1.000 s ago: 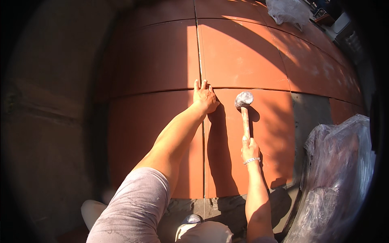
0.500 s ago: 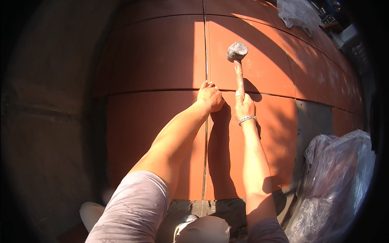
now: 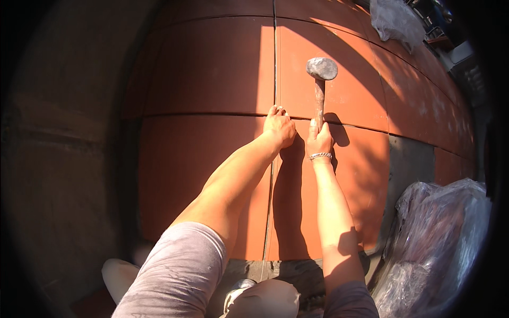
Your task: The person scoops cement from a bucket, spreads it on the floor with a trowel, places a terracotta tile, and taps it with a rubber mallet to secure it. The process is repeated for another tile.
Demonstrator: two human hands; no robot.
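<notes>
My right hand (image 3: 321, 142), with a beaded bracelet at the wrist, is closed around the wooden handle of a mallet (image 3: 322, 69). The mallet's greyish, whitened head points away from me, held above a large reddish-orange tile (image 3: 339, 175) that carries its shadow. To the left, my left hand (image 3: 279, 127) rests where the seams of several tiles cross. Its fingers are curled down at the joint, and whatever they pinch there, if anything, is hidden. A thin line (image 3: 263, 270) runs along the lengthwise seam toward my knees.
Plastic-wrapped bundles (image 3: 435, 244) stand at the right, beside a bare grey strip (image 3: 411, 159). Another crumpled plastic sheet (image 3: 396, 21) lies at the far right. A dark grey surface (image 3: 63, 159) borders the tiles on the left. My knee (image 3: 265, 299) is at the near edge.
The mallet's head has shifted slightly right and its handle stands straighter. My left hand stays at the seam crossing. The whole view has moved a little.
</notes>
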